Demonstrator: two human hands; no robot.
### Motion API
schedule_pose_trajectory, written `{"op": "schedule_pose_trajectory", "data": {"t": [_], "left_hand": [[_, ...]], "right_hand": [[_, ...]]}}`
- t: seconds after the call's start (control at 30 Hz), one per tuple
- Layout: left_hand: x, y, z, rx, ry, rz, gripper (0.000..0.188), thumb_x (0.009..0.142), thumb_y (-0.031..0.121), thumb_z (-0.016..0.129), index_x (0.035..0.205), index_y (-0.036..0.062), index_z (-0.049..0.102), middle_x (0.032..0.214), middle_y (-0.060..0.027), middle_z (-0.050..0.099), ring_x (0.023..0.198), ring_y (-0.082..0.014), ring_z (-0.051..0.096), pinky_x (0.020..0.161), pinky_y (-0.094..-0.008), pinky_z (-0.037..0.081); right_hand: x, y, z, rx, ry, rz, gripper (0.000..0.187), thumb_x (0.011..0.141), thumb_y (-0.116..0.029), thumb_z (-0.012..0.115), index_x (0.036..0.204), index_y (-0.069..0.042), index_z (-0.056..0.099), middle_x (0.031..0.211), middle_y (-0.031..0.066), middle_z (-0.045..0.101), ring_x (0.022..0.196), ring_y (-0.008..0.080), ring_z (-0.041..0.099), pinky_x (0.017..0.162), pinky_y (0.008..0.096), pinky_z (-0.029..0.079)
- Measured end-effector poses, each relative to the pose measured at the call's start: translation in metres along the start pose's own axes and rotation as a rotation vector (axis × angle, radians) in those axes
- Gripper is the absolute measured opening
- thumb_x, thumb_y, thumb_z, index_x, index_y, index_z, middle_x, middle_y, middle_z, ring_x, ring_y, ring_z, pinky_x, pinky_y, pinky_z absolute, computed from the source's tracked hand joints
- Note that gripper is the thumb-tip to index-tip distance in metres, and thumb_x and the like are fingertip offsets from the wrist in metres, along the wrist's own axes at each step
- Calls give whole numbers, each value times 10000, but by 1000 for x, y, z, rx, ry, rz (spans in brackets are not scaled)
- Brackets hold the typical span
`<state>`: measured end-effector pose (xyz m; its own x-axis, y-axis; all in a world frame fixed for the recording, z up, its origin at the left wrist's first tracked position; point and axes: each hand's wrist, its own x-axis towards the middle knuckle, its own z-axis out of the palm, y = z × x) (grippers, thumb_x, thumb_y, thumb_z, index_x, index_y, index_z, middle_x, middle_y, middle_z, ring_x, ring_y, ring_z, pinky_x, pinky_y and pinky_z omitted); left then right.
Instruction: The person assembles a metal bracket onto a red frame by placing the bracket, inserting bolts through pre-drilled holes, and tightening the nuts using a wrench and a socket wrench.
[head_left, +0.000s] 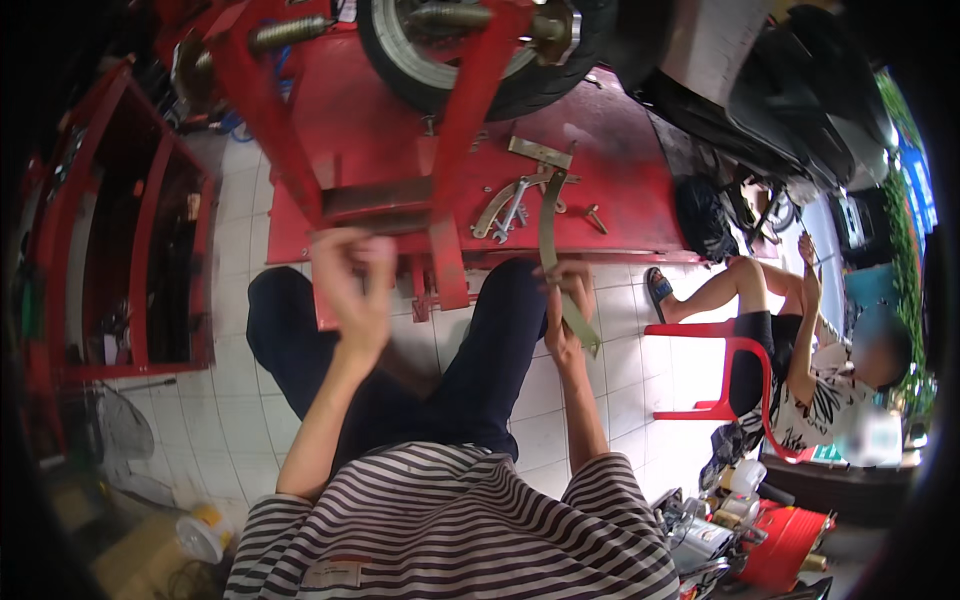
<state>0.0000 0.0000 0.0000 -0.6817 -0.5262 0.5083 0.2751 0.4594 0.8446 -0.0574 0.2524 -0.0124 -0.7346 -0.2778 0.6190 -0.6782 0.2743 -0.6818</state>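
Observation:
My right hand [568,300] is closed on a long, curved, olive-coloured flat metal strip [548,225]. Its lower end sticks out below my fingers, and its upper end meets a short flat crosspiece [540,152] over the red platform. My left hand [352,290] is raised in front of the red metal frame [375,205], smeared by motion; its fingers look loosely bent and apart, with nothing visible in them. Between the frame and the strip, a wrench [515,212] lies on the platform beside a curved flat metal piece [497,208]. Right of the strip lies a brass-coloured bolt [596,219].
A wheel [440,75] stands on the red platform [630,170], within the frame's uprights. A red cabinet [150,230] is at left. On the right, another person [810,385] sits on a red plastic chair [735,350], above cluttered bottles and a red container [785,545].

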Motion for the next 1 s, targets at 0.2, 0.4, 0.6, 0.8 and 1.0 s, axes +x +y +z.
{"op": "schedule_pose_trajectory", "data": {"t": [0.2,0.4,0.6,0.8,1.0], "left_hand": [[10,45,27,-494,-580,-537,262,1005,206,539,1134,-21,521,725,-72,662,730,-98,644,700,-258,489],[13,37,9,-664,-431,-499,219,986,139,569,1119,-30,530,764,-83,673,731,-122,670,663,-240,512],[44,50,8,-791,-373,-481,227,998,146,540,1138,-33,528,789,-81,657,694,-135,665,603,-272,537],[67,85,7,-588,-423,-387,295,1011,216,518,1152,-40,477,788,-109,647,570,-154,653,522,-287,524],[51,62,6,-460,-504,-439,333,1041,304,431,1034,-29,442,676,-115,606,544,-181,630,506,-321,493]], "right_hand": [[-44,-43,28,175,-86,-91,233,962,-213,491,838,-20,534,952,150,522,831,286,636,736,386,506],[-48,-63,57,375,-50,14,215,963,-193,460,1032,0,523,1189,198,462,924,290,625,788,393,509],[-27,-83,71,464,15,112,453,1046,-395,291,1142,-3,495,1245,230,444,998,312,630,851,443,531],[0,-91,60,116,-60,-90,473,1041,-395,349,964,-18,624,1179,210,486,1050,334,572,892,453,488],[-9,-96,66,36,-137,-115,421,1036,-394,380,948,-43,595,1181,186,499,1013,308,509,879,455,431]]}}
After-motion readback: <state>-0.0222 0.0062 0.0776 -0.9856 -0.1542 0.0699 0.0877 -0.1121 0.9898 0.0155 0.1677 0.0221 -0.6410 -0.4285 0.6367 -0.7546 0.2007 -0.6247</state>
